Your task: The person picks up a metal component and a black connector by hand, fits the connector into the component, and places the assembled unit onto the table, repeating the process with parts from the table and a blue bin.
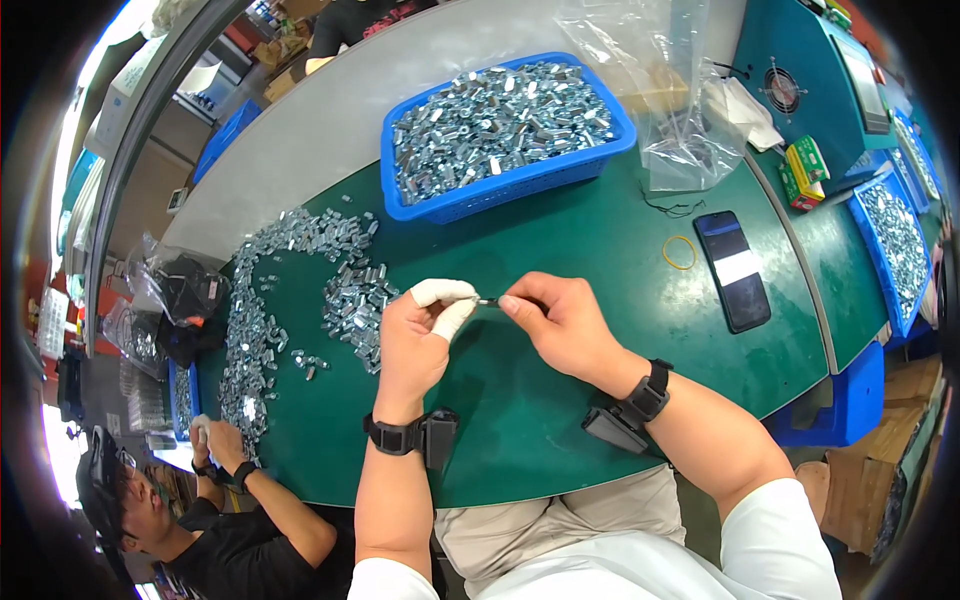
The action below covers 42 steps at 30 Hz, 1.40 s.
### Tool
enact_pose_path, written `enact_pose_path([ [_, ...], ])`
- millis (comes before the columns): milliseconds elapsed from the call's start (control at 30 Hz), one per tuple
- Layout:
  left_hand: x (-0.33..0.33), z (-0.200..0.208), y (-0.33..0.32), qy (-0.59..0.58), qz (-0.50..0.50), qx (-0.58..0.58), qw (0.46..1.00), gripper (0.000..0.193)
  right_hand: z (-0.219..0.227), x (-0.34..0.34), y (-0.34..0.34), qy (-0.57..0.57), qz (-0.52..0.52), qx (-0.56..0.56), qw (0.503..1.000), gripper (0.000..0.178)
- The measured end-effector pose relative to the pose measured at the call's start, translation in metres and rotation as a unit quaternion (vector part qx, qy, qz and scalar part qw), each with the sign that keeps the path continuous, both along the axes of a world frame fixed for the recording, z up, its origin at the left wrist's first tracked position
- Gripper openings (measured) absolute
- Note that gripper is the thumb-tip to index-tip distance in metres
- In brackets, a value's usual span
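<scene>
Over the green tabletop my left hand (412, 345), with white coverings on thumb and forefinger, pinches one end of a small metal part (486, 302). My right hand (562, 315) meets it from the other side, thumb and forefinger closed at a dark, thin end whose kind is too small to make out. Just left of my left hand lies a small pile of shiny metal parts (355, 303), like short hex spacers. Behind both hands stands a blue plastic basket (510, 182) heaped with the same kind of parts.
More loose metal parts (245, 345) spread along the table's left side, where a co-worker's hands (222, 440) are busy. At right lie a black phone (733, 270) and a yellow rubber band (680, 253). Clear plastic bags (690, 140) and a teal machine (800, 80) are farther back.
</scene>
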<state>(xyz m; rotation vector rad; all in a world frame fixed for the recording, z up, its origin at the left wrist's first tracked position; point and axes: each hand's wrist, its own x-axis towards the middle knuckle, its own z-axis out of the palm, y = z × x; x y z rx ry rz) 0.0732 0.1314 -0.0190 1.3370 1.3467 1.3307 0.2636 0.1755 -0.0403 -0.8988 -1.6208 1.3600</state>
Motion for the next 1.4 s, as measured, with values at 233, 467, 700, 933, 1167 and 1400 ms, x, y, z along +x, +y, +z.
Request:
enact_pose_path([
  [233, 0.054, -0.008, 0.031, 0.05, 0.061, -0.006, 0.997, 0.015, -0.012, 0.05, 0.034, 0.018, -0.028, 0.089, 0.995, 0.022],
  [467, 0.096, -0.028, 0.041, 0.022, 0.051, -0.034, 0.998, 0.029, 0.001, 0.114, 0.036, 0.034, -0.029, 0.065, 0.997, 0.018],
  [700, 0.102, -0.029, 0.045, 0.081, 0.041, -0.017, 0.996, 0.03, 0.006, 0.129, 0.037, 0.01, -0.012, 0.044, 0.999, 0.018],
  [933, 0.101, -0.027, 0.043, 0.119, 0.033, 0.017, 0.992, 0.027, 0.004, 0.128, 0.039, 0.028, 0.004, 0.032, 0.999, 0.018],
  [1167, 0.1, -0.023, 0.042, 0.129, 0.018, 0.029, 0.991, 0.027, 0.001, 0.124, 0.039, 0.05, 0.015, 0.017, 0.999, 0.02],
  [1400, 0.104, -0.026, 0.043, 0.108, 0.043, 0.015, 0.993, 0.027, 0.001, 0.124, 0.039, 0.047, 0.012, 0.009, 0.999, 0.021],
])
